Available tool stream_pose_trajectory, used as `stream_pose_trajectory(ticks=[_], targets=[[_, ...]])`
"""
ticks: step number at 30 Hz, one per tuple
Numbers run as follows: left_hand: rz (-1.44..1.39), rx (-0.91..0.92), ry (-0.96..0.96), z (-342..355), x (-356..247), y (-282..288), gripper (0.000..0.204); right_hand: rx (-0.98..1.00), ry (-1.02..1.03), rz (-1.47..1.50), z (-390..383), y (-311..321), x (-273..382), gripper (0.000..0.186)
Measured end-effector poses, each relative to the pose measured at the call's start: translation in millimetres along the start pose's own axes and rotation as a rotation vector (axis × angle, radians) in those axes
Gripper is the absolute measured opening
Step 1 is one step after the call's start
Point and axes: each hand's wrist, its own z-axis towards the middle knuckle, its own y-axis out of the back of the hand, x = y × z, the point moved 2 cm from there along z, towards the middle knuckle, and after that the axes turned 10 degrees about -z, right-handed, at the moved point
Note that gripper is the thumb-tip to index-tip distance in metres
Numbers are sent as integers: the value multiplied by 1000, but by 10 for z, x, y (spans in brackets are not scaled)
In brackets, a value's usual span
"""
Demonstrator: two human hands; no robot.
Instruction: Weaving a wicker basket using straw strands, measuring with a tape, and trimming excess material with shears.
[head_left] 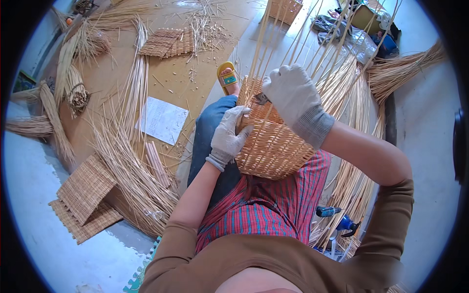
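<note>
Head-worn fisheye, facing down, hands (pixel 227 136) close below

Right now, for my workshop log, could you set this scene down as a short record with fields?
Grip one: white-gloved left hand, holding the left side of a tan woven basket
Grip two: white-gloved right hand, closed on a small dark metal tool, mostly hidden
Resting place: red-striped cloth over the lap, under the basket
Lying at left: rectangular white paper sheet; flat tan woven panels

Tan floor (pixel 183 94): straw bundles (pixel 131 173), paper (pixel 163 120)
</note>
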Motion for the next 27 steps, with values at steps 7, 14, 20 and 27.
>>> stream_pose_trajectory(ticks=[7, 14, 20, 27], targets=[[-53, 8, 88, -21, -124, -7, 46, 20, 17, 16, -25, 2, 18, 18], [-491, -311, 276, 0, -48, -33, 38, -80, -2, 19, 136, -140, 191, 16], [81, -206, 111, 432, -60, 97, 21, -14, 6, -44, 310, -132, 292, 20], [-136, -267, 242, 402, 136, 145, 17, 100, 14, 58, 418, -124, 276, 14]])
